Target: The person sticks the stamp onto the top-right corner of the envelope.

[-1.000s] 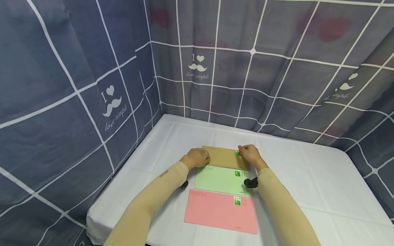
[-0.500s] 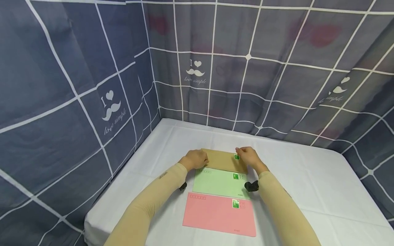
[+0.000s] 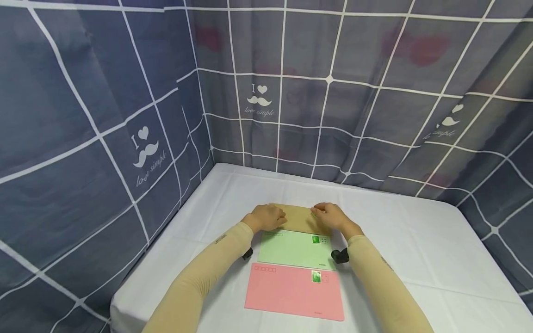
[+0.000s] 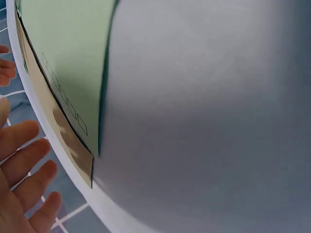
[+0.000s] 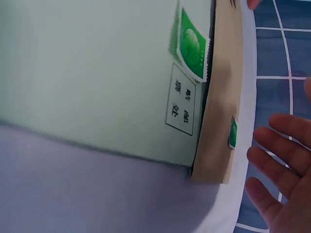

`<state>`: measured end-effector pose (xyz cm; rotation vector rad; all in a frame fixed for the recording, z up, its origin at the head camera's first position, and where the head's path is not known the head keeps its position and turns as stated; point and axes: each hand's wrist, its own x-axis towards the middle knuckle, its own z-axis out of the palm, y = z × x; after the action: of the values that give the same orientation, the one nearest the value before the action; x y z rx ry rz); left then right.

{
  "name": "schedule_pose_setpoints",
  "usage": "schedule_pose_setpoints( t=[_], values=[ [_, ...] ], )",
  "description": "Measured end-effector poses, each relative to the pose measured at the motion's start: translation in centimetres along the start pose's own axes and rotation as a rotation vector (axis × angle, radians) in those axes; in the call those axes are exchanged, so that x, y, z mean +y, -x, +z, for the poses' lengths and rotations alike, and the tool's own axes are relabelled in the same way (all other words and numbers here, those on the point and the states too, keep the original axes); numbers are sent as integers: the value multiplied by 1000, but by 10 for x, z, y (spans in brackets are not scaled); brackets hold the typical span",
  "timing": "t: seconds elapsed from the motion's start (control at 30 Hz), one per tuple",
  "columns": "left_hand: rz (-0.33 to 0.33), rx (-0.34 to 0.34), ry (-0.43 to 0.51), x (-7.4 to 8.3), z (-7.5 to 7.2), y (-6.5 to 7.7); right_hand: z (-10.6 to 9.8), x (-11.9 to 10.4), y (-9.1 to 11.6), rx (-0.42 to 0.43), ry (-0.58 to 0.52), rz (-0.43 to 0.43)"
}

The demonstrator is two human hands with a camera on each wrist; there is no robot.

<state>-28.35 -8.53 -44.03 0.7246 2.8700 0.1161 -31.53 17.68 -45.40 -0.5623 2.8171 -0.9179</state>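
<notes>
A brown envelope lies farthest back in a column of three on the white cloth. My left hand hovers at its left end, and the left wrist view shows the fingers relaxed and apart from the paper. Over its right end is my right hand, with loosely spread fingers holding nothing. A green stamp on that envelope shows in the right wrist view, mostly covered in the head view. Nearer lies a light green envelope, stamped at its upper right. The pink envelope is nearest.
The white-covered table extends to both sides of the envelopes. Dark grid-patterned curtains enclose its back and sides. Black wrist cameras hang under the sleeves, close to the green envelope's sides.
My right hand has shifted left over the brown envelope's stamp. The left fingers have loosened and spread from a curled pose. The head view has tilted slightly; the envelopes appear to stay put.
</notes>
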Motion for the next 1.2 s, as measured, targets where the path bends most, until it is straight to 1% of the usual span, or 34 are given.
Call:
schedule_pose_setpoints(
  t=[0.1, 0.23, 0.33, 0.53, 0.6, 0.77, 0.9, 1.07, 1.2],
  values=[
    [25, 0, 7, 0, 0, -1, 1, -2, 2, -18, 47, -26],
    [75, -2, -11, 0, -2, -1, 0, -6, 6, -61, 60, -18],
    [95, -1, -22, 1, -5, -2, -2, -9, 9, -95, 67, -16],
    [89, -1, -24, 4, -10, -4, -8, -13, 14, -127, 115, -37],
    [89, 5, -35, 5, -11, -5, -10, -14, 16, -129, 154, -41],
    [81, 12, -83, 5, -12, -6, -14, -15, 22, -135, 228, -12],
    [65, 16, -85, 4, -15, -7, -19, -16, 29, -118, 232, 18],
    [29, 20, -78, 0, -20, -6, -25, -16, 32, -96, 225, 27],
    [8, 20, -48, -5, -20, -3, -27, -15, 32, -94, 232, 26]
  ],
)
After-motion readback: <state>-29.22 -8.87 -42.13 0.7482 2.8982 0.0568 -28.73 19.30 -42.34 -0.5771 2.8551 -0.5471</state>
